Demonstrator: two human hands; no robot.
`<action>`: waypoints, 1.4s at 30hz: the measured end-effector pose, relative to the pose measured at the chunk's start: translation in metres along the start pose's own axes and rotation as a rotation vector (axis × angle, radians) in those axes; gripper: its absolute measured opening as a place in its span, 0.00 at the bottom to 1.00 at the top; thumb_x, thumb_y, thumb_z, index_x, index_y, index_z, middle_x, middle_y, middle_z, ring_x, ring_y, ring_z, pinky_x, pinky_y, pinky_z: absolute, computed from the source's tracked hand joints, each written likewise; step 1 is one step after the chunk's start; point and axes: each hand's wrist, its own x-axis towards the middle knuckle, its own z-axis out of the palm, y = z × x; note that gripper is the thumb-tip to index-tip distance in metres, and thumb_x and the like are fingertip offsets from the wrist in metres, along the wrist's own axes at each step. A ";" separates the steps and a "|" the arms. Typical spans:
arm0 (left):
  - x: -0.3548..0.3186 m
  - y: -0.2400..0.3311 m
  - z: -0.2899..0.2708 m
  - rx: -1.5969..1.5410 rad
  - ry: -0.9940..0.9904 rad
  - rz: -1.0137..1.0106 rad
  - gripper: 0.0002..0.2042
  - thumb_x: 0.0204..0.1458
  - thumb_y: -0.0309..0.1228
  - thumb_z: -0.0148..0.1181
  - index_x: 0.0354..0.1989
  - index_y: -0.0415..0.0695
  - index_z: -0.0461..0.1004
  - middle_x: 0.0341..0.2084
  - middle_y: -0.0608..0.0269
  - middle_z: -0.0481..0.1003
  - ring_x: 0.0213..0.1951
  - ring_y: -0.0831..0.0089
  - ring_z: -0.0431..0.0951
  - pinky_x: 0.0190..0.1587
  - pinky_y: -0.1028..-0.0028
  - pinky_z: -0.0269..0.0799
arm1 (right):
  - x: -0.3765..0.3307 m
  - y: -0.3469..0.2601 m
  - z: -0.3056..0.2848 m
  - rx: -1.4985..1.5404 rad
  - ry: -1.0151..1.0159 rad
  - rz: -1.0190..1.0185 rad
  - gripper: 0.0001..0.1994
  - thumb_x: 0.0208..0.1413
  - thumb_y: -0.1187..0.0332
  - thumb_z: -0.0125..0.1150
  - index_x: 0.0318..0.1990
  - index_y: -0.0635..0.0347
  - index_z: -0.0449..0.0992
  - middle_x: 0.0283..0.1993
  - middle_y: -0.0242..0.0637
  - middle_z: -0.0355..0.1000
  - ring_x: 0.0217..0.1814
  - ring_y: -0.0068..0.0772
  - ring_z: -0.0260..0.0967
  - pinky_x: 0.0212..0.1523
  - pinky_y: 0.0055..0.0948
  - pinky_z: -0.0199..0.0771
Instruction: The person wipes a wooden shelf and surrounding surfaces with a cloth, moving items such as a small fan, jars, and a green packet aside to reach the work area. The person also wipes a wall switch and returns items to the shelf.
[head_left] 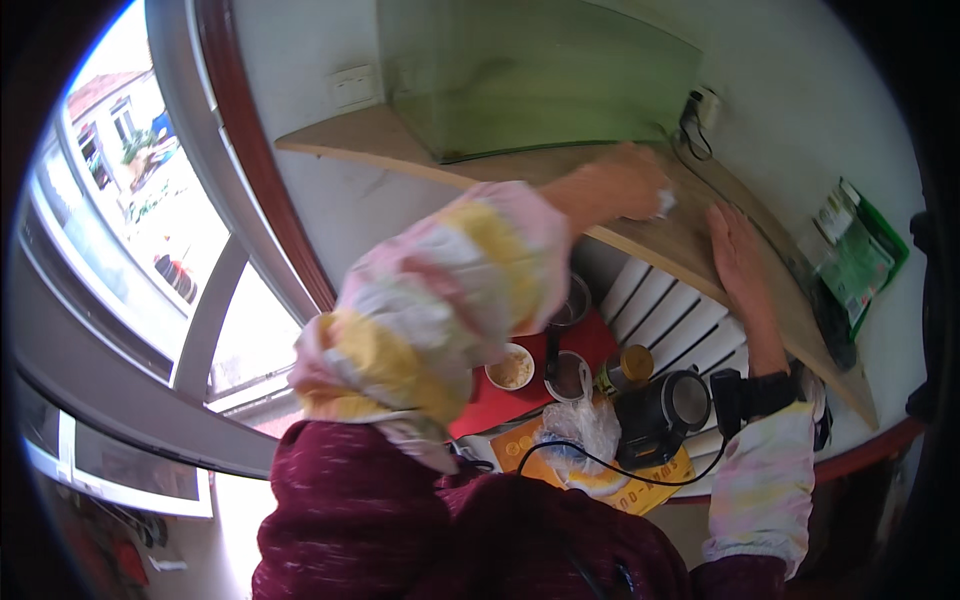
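Note:
My left hand (632,182) reaches across a wooden corner shelf (560,165), its fingers closed round a small white wad (666,203) that looks like tissue or cloth. Most of the wad is hidden by the hand. To its right, my right hand (737,245) lies palm down near the shelf's front edge, fingers stretched out and holding nothing. Just behind the left hand stands a greenish glass tank (550,80). A dark cable (705,180) runs along the shelf from a black plug (691,108) at the wall.
Below the shelf are a white slatted radiator (665,315), a bowl of pale flakes (511,368), a dark-filled cup (568,377), a yellow-lidded jar (634,364), a black kettle-like appliance (655,412) and a plastic bag (590,430). A green package (862,255) leans at the right wall.

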 end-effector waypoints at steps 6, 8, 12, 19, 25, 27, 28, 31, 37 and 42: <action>-0.124 -0.051 -0.007 -0.089 0.283 -0.186 0.16 0.46 0.34 0.54 0.44 0.44 0.75 0.33 0.48 0.73 0.35 0.58 0.76 0.41 0.63 0.71 | -0.003 -0.005 -0.002 0.087 0.029 0.179 0.28 0.60 0.48 0.39 0.53 0.67 0.67 0.58 0.57 0.60 0.63 0.55 0.52 0.62 0.40 0.52; -0.171 -0.066 -0.022 -0.021 0.320 -0.225 0.13 0.45 0.32 0.54 0.38 0.41 0.77 0.30 0.53 0.73 0.32 0.60 0.75 0.39 0.65 0.71 | -0.001 -0.006 0.000 0.048 0.048 0.214 0.29 0.60 0.47 0.38 0.53 0.66 0.67 0.59 0.56 0.59 0.64 0.54 0.52 0.62 0.39 0.52; -0.207 -0.066 -0.063 -0.302 0.211 -0.576 0.15 0.42 0.32 0.54 0.36 0.38 0.78 0.27 0.56 0.75 0.28 0.68 0.76 0.33 0.70 0.72 | 0.001 -0.005 0.005 0.086 0.036 0.127 0.29 0.61 0.47 0.37 0.54 0.67 0.66 0.59 0.55 0.60 0.64 0.54 0.53 0.64 0.40 0.50; -0.103 -0.050 -0.076 -0.502 0.379 -0.270 0.18 0.44 0.34 0.56 0.42 0.39 0.75 0.31 0.56 0.76 0.31 0.71 0.75 0.34 0.73 0.71 | -0.004 -0.009 0.007 -0.007 0.107 0.007 0.27 0.62 0.52 0.38 0.53 0.70 0.65 0.56 0.54 0.63 0.63 0.54 0.54 0.65 0.40 0.49; 0.035 -0.060 -0.050 0.045 0.406 0.098 0.19 0.48 0.38 0.51 0.47 0.44 0.74 0.36 0.50 0.76 0.40 0.57 0.75 0.44 0.63 0.70 | -0.005 -0.012 0.005 0.056 0.149 0.071 0.27 0.62 0.51 0.39 0.53 0.69 0.65 0.57 0.53 0.62 0.63 0.60 0.52 0.64 0.42 0.53; 0.059 -0.058 -0.029 0.051 0.111 0.003 0.20 0.48 0.39 0.50 0.48 0.44 0.73 0.38 0.49 0.75 0.41 0.55 0.74 0.45 0.63 0.70 | -0.005 -0.010 0.005 0.064 0.171 0.086 0.27 0.62 0.50 0.39 0.53 0.68 0.65 0.57 0.54 0.62 0.64 0.60 0.51 0.63 0.43 0.53; 0.064 -0.059 -0.021 0.053 -0.037 -0.046 0.20 0.48 0.39 0.49 0.49 0.44 0.73 0.39 0.48 0.74 0.42 0.54 0.74 0.46 0.63 0.70 | -0.005 -0.009 0.006 0.055 0.178 0.104 0.27 0.62 0.50 0.39 0.53 0.68 0.66 0.57 0.54 0.62 0.64 0.60 0.51 0.63 0.43 0.54; 0.057 -0.061 -0.007 0.195 -0.149 -0.002 0.21 0.48 0.38 0.49 0.50 0.45 0.72 0.42 0.45 0.72 0.43 0.52 0.73 0.48 0.63 0.69 | -0.003 -0.002 0.007 0.079 0.115 0.098 0.28 0.61 0.48 0.38 0.54 0.67 0.66 0.58 0.54 0.62 0.65 0.59 0.50 0.63 0.44 0.53; -0.034 -0.071 -0.027 -0.127 -0.126 -0.111 0.19 0.44 0.35 0.48 0.45 0.41 0.73 0.40 0.49 0.74 0.42 0.53 0.73 0.46 0.63 0.69 | -0.001 0.006 0.017 0.006 0.178 0.086 0.29 0.61 0.47 0.38 0.54 0.65 0.66 0.58 0.55 0.61 0.65 0.60 0.51 0.62 0.44 0.53; -0.136 -0.069 -0.043 -0.155 -0.020 -0.207 0.18 0.40 0.30 0.51 0.42 0.41 0.73 0.36 0.51 0.75 0.39 0.54 0.73 0.44 0.64 0.69 | 0.000 0.000 0.013 0.111 0.254 0.061 0.28 0.61 0.47 0.38 0.51 0.66 0.69 0.54 0.55 0.65 0.61 0.56 0.56 0.60 0.42 0.56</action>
